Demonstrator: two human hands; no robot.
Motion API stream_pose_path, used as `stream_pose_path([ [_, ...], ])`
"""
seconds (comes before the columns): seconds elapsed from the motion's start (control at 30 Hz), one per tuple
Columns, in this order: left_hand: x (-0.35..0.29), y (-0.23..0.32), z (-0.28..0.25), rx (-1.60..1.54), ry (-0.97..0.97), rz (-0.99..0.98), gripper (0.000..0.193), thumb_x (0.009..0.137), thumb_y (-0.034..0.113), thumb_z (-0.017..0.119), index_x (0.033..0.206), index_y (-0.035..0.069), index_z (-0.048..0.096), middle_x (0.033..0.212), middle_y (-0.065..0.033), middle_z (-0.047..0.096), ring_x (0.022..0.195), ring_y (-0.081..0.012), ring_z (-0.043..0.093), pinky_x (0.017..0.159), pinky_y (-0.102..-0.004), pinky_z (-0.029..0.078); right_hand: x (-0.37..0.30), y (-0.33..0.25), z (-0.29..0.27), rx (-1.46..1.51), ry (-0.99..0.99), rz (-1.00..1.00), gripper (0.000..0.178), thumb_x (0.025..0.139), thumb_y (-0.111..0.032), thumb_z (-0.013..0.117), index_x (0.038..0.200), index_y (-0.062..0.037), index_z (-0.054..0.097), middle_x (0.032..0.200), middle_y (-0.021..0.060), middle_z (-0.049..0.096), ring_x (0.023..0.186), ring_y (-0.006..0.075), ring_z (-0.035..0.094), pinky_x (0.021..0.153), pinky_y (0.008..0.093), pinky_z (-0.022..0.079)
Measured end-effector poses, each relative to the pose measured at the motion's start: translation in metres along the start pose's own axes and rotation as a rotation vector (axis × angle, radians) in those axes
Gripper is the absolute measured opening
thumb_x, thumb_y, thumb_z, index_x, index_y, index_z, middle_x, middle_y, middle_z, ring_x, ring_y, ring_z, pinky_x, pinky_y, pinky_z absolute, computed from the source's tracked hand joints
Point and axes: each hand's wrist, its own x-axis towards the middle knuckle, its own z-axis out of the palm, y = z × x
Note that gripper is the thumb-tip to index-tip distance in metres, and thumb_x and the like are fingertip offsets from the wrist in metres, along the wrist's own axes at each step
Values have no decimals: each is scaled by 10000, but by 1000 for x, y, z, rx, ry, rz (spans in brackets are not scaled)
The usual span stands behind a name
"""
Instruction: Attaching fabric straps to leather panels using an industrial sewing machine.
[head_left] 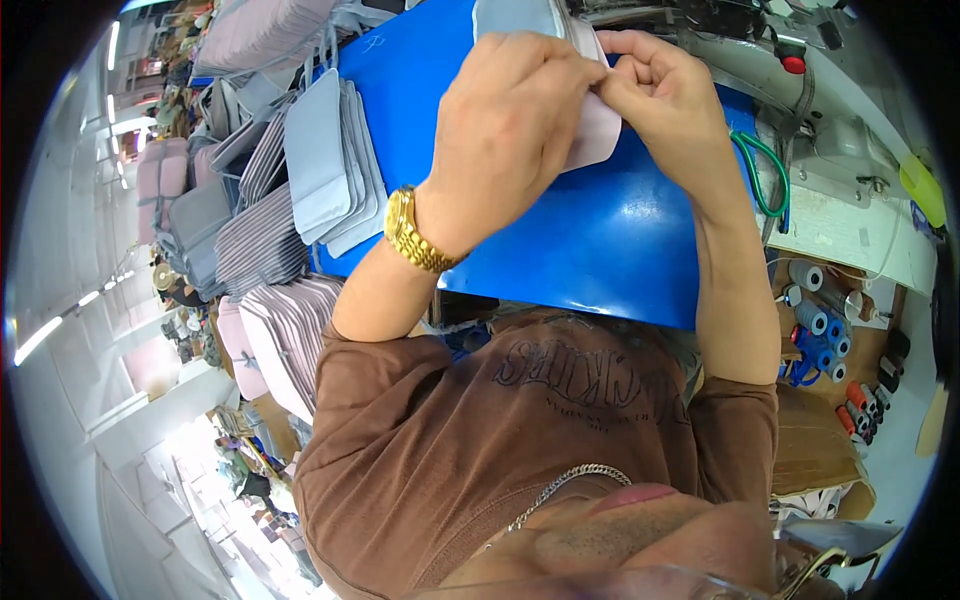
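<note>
Over a blue work surface (590, 250), both my hands meet at a pale pink fabric piece (597, 140). My left hand (510, 125), with a gold watch (412, 232) at the wrist, is closed on its upper part with bent fingers. At the same piece's edge, the thumb and forefinger of my right hand (665, 105) are pinched together. My fingers cover the point where they grip. Just beyond my left hand, a light grey panel (518, 16) lies against the pink layers.
Left of the blue surface stand a stack of grey fabric panels (322, 150) and tied pink bundles (290, 330). Dark machine parts (690, 15) border the far side. Green-handled scissors (762, 175) lie at the right, above several thread spools (815, 320).
</note>
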Motion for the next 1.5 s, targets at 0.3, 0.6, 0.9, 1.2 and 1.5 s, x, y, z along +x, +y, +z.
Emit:
stream_pose_path([
  [0.3,1,-15,25,-125,282,65,155,808,22,711,957,31,671,927,-116,634,861,-266,607,730,-343,507,-9,-5,3,-182,187,-33,249,897,-96,650,1120,13,645,699,-12,603,627,42,548,585,202,460],
  [0.6,-49,-9,33,-267,307,-386,220,777,29,772,951,38,639,887,-97,634,837,-200,617,691,-291,516,-42,-4,42,173,140,-51,423,951,-97,605,1308,105,502,1262,195,610,1151,221,611,974,313,493],
  [0.9,-24,-24,19,82,219,89,498,755,22,652,1245,108,642,1267,-111,590,1031,-296,605,848,-360,518,-31,-22,26,166,41,107,301,949,-232,627,990,59,691,904,125,721,813,136,684,753,249,541],
  [1.2,-11,-22,-6,297,-82,243,377,718,154,685,1095,133,691,1072,9,616,1000,-199,565,811,-347,420,-11,34,48,315,4,294,396,976,-331,584,918,37,719,818,122,724,727,170,701,690,268,561],
  [1.5,-19,-21,17,145,-3,85,228,790,116,671,1013,140,714,885,34,615,896,-193,556,754,-348,377,-6,58,55,437,0,165,400,1007,-250,520,898,96,691,833,133,709,768,173,694,729,279,568],
])
